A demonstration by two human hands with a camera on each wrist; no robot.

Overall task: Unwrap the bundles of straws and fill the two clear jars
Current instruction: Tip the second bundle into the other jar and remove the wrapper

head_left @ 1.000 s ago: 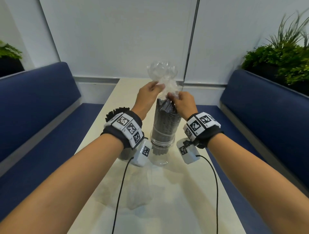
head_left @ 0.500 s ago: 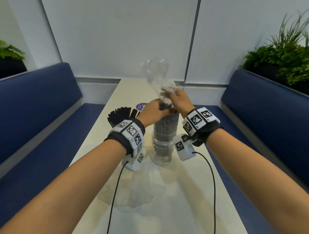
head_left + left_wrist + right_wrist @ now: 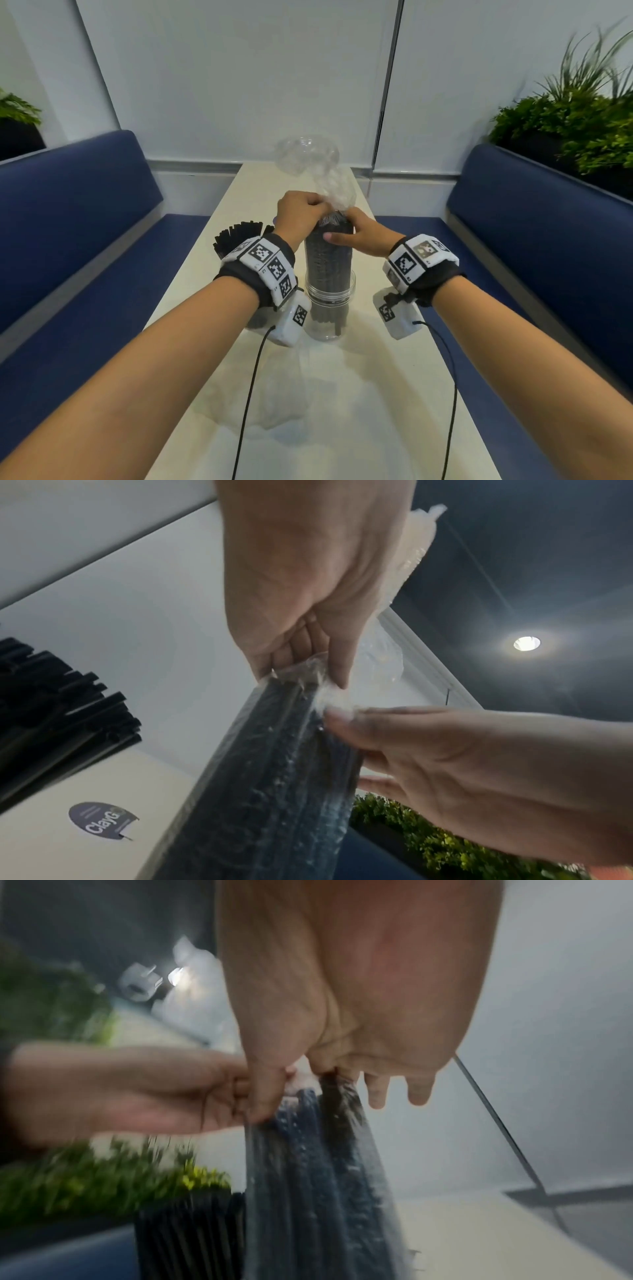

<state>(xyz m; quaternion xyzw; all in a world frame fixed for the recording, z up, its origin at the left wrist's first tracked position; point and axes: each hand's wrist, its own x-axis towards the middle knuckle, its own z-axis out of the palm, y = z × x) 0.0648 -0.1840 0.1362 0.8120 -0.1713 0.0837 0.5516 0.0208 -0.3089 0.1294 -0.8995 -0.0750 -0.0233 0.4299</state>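
A bundle of black straws in clear plastic wrap stands upright with its lower end inside a clear jar at the table's middle. The loose wrap billows above the bundle's top. My left hand pinches the wrap right at the top of the straws. My right hand grips the bundle's upper end, with the thumb on the front and two fingers sticking out. A second jar holds loose black straws, mostly hidden behind my left wrist.
An empty clear wrapper lies on the cream table near me. A round purple sticker is on the tabletop. Blue benches flank the table, and planters stand behind them.
My left hand rose from the bundle's side to pinch the wrap at the top. My right hand came down from the loose wrap onto the bundle's upper end.
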